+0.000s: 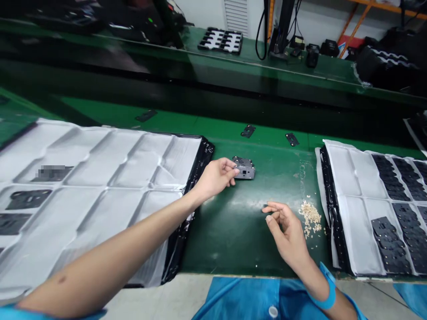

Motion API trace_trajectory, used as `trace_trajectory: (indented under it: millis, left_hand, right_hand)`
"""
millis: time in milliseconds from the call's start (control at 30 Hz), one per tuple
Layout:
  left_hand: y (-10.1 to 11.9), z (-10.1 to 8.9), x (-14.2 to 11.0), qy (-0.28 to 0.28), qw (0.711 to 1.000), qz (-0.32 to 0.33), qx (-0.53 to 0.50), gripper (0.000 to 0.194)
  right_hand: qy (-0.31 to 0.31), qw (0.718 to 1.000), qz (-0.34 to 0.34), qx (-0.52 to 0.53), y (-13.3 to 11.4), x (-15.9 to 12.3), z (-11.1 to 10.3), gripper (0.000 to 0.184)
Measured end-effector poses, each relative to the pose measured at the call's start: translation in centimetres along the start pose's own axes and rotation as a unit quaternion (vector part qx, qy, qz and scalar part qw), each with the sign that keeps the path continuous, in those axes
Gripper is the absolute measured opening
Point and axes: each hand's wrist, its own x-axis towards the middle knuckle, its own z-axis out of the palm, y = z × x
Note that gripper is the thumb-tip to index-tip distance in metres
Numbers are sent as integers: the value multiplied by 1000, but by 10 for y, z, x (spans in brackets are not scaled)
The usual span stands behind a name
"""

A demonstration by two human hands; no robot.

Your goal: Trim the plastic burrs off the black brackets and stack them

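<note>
The left hand [215, 178] is positioned over the green counter [227, 240], just beside the right edge of a large tray with a white compartmented liner and black edging [110, 151]. Its fingers are clamped on the left end of a flat black rectangular plate with a small square opening [246, 173]. A second black plate [243, 161] shows directly behind the held plate; whether the two touch cannot be determined. The right hand [288, 235] is located nearer the body and to the right, palm turned inward. Its fingers are half curled, with the thumb apart from the fingertips, and no part is visible between them. A blue band [327, 291] encircles the right wrist. A loose pile of small pale beige pieces [311, 215] lies on the counter between the right hand and a second white-lined tray with black edging [350, 175]. The second tray contains overlapping rows of black plates [391, 244] in several compartments. The left tray contains separate black plates [28, 199] in compartments at its left side. Three more flat black plates [248, 131] lie well apart from one another beyond the hands. On the raised green ledge [260, 69] at the rear sits a small black-and-white tray [221, 41].
</note>
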Motion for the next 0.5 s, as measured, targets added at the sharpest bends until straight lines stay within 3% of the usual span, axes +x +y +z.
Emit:
trace_trajectory:
  millis: [133, 233, 300, 400, 500]
  left_hand:
    - [-4, -4, 6, 77, 992, 21, 101, 18]
    - [-14, -38, -6, 134, 973, 2, 188, 25]
    - [-28, -82, -13, 172, 954, -48, 242, 19]
    - [-57, -167, -27, 245, 905, -157, 311, 16]
    - [-82, -237, -40, 244, 879, -218, 347, 22]
  right_hand:
    - [-7, 1000, 12, -27, 7, -5, -5, 25]
    - [-9, 998, 34, -49, 16, -9, -10, 30]
    - [-34, 997, 41, -61, 22, -9, -13, 34]
    - [-71, 994, 37, -73, 26, -10, -14, 37]
    - [-76, 994, 30, -72, 24, -14, -12, 37]
